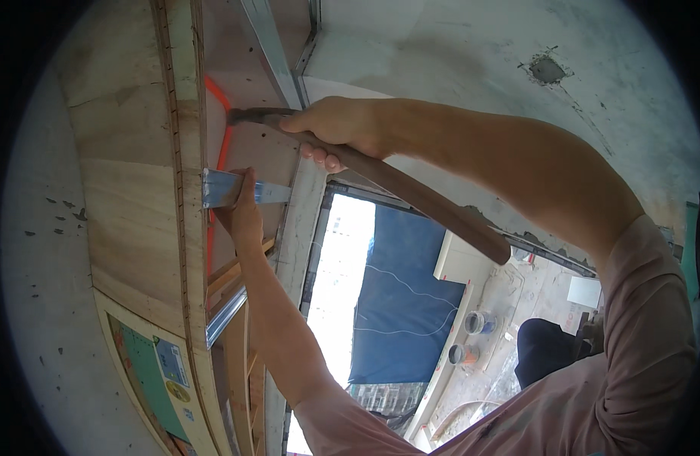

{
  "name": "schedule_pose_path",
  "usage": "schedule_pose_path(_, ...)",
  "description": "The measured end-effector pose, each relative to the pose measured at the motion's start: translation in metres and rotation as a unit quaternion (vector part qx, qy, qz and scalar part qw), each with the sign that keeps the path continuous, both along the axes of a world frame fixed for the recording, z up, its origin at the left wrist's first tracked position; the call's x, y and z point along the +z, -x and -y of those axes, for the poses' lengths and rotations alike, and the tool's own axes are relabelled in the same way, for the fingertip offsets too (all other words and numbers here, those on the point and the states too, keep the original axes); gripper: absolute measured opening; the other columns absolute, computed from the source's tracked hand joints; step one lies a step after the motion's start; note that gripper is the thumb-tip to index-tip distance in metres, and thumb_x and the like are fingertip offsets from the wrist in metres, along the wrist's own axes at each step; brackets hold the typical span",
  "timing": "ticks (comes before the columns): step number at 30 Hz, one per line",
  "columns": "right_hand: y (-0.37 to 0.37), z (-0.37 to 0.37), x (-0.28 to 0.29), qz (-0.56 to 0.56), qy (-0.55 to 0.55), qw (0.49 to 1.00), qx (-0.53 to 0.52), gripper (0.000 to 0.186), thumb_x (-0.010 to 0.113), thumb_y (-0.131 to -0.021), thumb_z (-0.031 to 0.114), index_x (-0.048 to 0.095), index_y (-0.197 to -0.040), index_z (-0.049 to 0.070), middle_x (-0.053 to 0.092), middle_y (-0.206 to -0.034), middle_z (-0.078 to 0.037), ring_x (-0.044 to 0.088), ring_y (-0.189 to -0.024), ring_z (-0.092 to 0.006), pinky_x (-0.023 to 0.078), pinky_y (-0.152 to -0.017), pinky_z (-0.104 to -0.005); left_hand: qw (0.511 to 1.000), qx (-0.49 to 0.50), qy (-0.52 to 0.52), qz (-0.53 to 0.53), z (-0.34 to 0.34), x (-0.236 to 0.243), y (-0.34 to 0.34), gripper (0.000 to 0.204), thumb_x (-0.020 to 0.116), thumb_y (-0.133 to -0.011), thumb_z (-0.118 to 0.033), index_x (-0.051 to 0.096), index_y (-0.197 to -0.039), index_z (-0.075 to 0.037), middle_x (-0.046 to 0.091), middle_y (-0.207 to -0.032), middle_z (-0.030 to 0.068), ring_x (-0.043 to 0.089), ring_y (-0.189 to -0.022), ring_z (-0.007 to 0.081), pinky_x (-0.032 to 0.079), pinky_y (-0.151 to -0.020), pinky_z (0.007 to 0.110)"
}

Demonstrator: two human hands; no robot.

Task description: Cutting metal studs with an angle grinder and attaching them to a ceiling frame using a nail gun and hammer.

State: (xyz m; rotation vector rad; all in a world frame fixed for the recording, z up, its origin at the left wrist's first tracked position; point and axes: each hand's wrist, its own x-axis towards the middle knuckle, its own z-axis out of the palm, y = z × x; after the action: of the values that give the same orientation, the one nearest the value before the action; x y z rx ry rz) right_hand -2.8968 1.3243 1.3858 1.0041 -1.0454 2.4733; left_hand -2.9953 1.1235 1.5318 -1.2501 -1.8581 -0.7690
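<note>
My right hand (pixel 333 128) grips a hammer (pixel 411 190) by its long brown wooden handle, high up near the head. The dark hammer head (pixel 241 115) sits against the inside of a plywood frame, close to an orange line. My left hand (pixel 242 209) reaches up from below and holds a short metal channel piece (pixel 224 188) against the edge of the plywood panel (pixel 133 190). The two hands are close together, the right one above the left.
Grey concrete ceiling (pixel 479 53) spreads overhead. Metal studs (pixel 270 45) run along the frame. A window opening with a blue tarp (pixel 403 304) lies behind my arms. Two paint cans (pixel 471 334) stand on a ledge, and a person's dark head (pixel 547 349) shows nearby.
</note>
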Motion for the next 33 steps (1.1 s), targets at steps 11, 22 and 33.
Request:
schedule_pose_path(11,-0.020,0.022,-0.022,-0.048,-0.045,0.997,-0.046,0.035,0.051,-0.105,0.038,0.054,-0.117,0.005,0.054,-0.068,-0.003,0.047,-0.046,-0.0086,0.041,-0.041,-0.0255,1.000,-0.015,0.007,0.006,0.001,0.005,0.007,0.019,0.079,-0.084,-0.012,0.067,-0.097,-0.003,0.067,-0.092,0.0018,0.060,-0.086,0.0145,0.048,-0.083,0.031)
schedule_pose_path(22,-0.023,0.130,-0.027,0.062,0.047,0.980,0.183,0.025,0.047,-0.107,0.033,0.052,-0.112,0.010,0.050,-0.066,-0.001,0.049,-0.051,-0.0085,0.042,-0.043,-0.0261,0.991,-0.024,0.113,0.071,0.035,0.018,0.059,0.033,0.076,-0.086,-0.012,0.066,-0.116,-0.002,0.066,-0.106,0.0042,0.061,-0.096,0.0169,0.046,-0.091,0.032)
schedule_pose_path(33,-0.004,0.148,-0.013,-0.006,0.079,0.986,0.145,0.026,0.043,-0.108,0.036,0.052,-0.116,0.013,0.051,-0.067,0.001,0.048,-0.048,-0.0069,0.040,-0.040,-0.0238,0.985,-0.105,0.065,0.123,0.040,0.014,0.106,0.039,0.074,-0.090,-0.006,0.061,-0.126,-0.001,0.063,-0.124,0.0073,0.057,-0.115,0.0170,0.044,-0.100,0.030)
